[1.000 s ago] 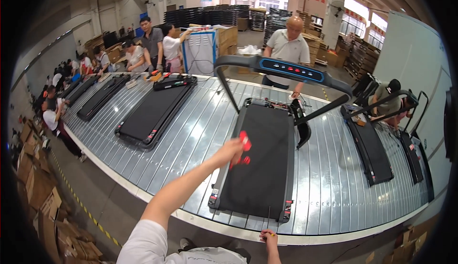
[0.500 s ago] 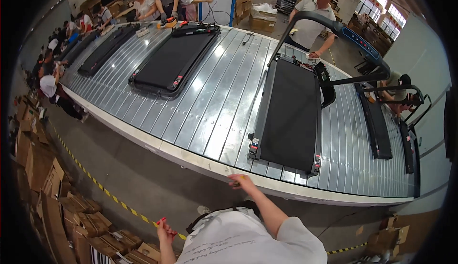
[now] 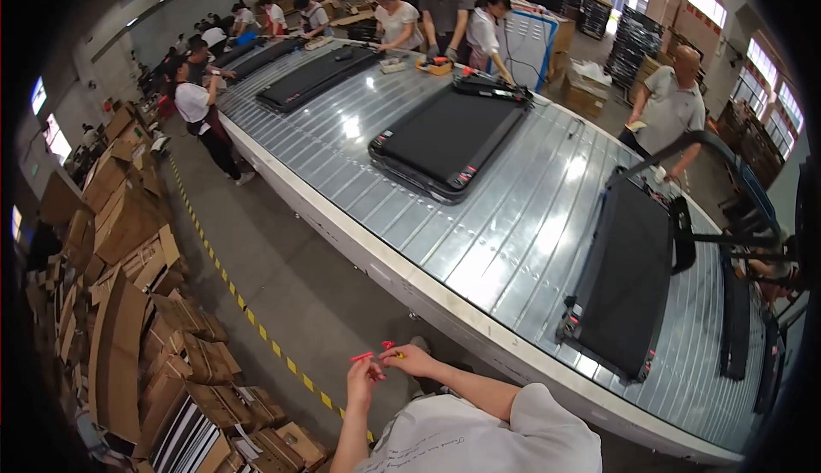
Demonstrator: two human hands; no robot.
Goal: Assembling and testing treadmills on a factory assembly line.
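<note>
My two hands meet low in the view, over the grey floor in front of my white shirt. My left hand (image 3: 363,381) pinches a thin red strip (image 3: 360,357) between its fingertips. My right hand (image 3: 412,358) holds a small red piece (image 3: 389,346) with a bit of yellow beside it, close to the strip. The nearest black treadmill (image 3: 629,276) lies on the slatted metal conveyor (image 3: 479,242) to my right, out of reach of both hands.
A second flat treadmill (image 3: 449,135) and more further back lie on the conveyor. Several people stand along both of its sides. Stacked flat cardboard boxes (image 3: 128,302) fill the left. A yellow-black tape line (image 3: 231,289) runs across the floor.
The view has swung left, away from the conveyor. My left arm, stretched to the treadmill a second ago, has drawn back. Both hands have come together, holding the red pieces.
</note>
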